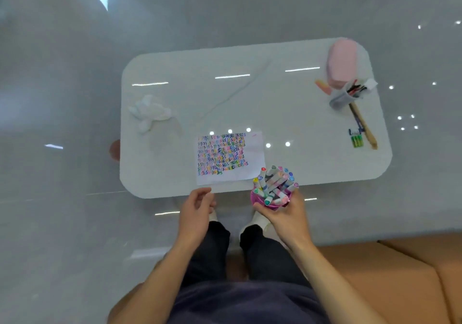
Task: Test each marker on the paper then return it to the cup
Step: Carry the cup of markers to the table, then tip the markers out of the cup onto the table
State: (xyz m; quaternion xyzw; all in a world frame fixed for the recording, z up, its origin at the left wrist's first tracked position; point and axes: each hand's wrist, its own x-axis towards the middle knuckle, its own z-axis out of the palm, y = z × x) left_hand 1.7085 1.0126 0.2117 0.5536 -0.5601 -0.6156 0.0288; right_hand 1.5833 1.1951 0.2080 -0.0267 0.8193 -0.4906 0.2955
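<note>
A pink cup (271, 205) full of several white markers (274, 183) with coloured caps is held from below by my right hand (287, 213), just off the table's near edge. A sheet of paper (252, 153), covered on its left part with rows of coloured squiggles, lies on the white table (175, 163) near that edge. My left hand (196, 210) hovers in front of the table, left of the cup, fingers loosely curled and holding nothing.
A crumpled white tissue (150, 113) lies at the table's left. At the right stand a pink case (341, 63) and a grey holder with pens (350, 94); a wooden-handled tool (363, 126) and green batteries (357, 141) lie nearby. An orange seat (400, 281) is behind me.
</note>
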